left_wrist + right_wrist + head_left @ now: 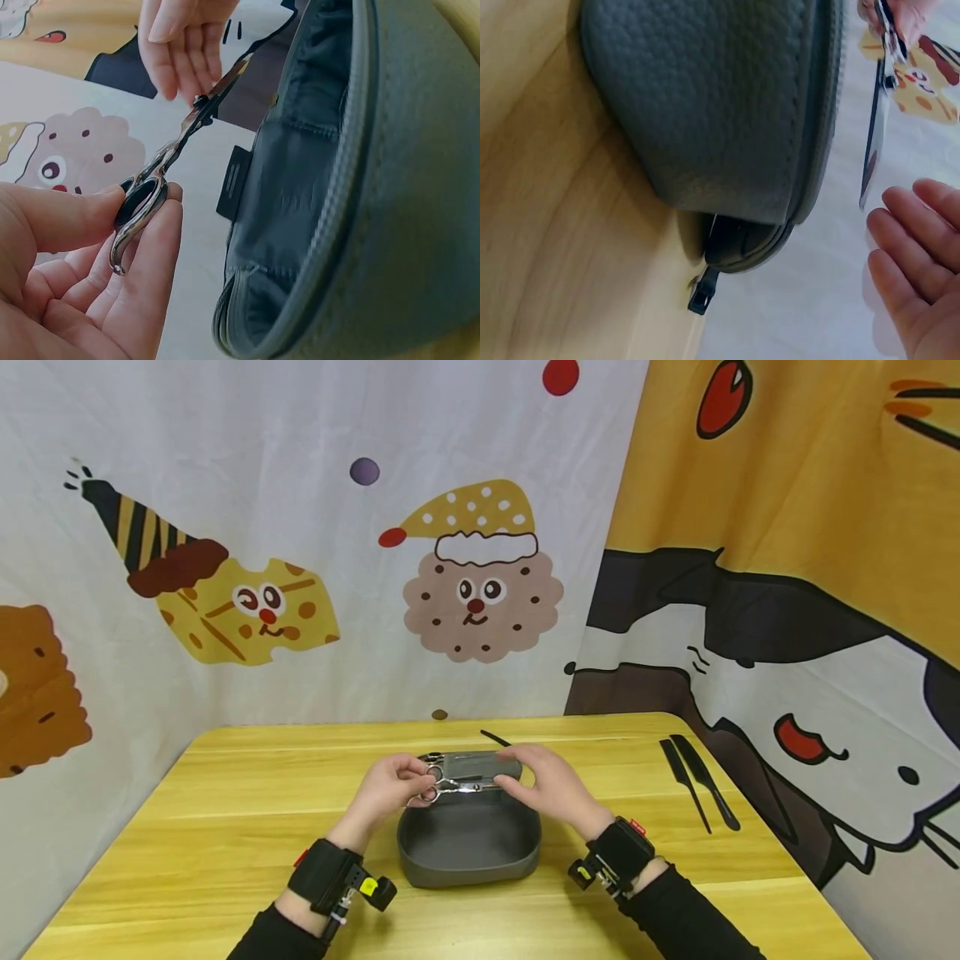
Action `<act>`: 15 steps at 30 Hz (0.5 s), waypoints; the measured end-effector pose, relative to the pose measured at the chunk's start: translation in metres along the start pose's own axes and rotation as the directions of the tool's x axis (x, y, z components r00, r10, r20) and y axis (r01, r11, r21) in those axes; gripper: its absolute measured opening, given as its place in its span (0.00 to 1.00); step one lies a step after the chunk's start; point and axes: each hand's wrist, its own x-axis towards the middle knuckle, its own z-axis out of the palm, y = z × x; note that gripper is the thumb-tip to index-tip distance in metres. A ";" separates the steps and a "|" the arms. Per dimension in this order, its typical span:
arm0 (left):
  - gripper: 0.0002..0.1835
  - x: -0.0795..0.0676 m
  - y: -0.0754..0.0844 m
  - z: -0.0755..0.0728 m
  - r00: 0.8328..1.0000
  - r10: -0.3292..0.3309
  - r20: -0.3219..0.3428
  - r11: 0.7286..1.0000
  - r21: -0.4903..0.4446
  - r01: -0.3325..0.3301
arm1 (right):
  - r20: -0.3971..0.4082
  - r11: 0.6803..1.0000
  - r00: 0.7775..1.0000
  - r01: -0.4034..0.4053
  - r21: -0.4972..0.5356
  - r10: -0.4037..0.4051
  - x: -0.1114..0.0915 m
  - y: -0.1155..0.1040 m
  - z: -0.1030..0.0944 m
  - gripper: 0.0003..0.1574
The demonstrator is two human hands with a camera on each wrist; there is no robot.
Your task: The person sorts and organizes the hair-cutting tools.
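My left hand (pixel 386 787) pinches a pair of silver hairdressing scissors (pixel 453 787) by the finger rings, above the rear part of an open grey zip case (pixel 468 864). The blades point right, towards my right hand (pixel 551 783). That hand has its fingers loosely extended beside the blade tips; in the right wrist view a small gap separates its fingertips from the scissors (pixel 876 127). Dark lining (pixel 289 180) and a zip edge show inside the case in the left wrist view. A black zip pull (pixel 703 292) hangs at the case's end.
Two black combs with long handles, a narrow one (pixel 685 781) and a broader one (pixel 707 781), lie at the right of the wooden table (pixel 262 827). Behind the case shows a thin black object (pixel 495 738), partly hidden by my right hand. A printed curtain (pixel 300 510) hangs behind the table.
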 end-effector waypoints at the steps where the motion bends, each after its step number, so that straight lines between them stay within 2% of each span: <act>1: 0.07 0.000 0.000 -0.002 1.000 0.000 -0.002 1.000 0.000 0.000 | 0.004 0.999 1.000 -0.021 0.028 0.021 -0.001 0.001 -0.001 0.25; 7: 0.08 -0.004 -0.002 -0.010 1.000 0.003 -0.007 1.000 0.008 -0.003 | 0.046 0.982 0.990 -0.135 0.129 0.130 -0.003 0.013 -0.002 0.29; 15: 0.09 -0.006 -0.004 -0.020 0.999 -0.013 -0.031 1.000 -0.022 0.012 | 0.077 0.956 0.977 -0.209 0.207 0.197 -0.002 0.025 -0.002 0.32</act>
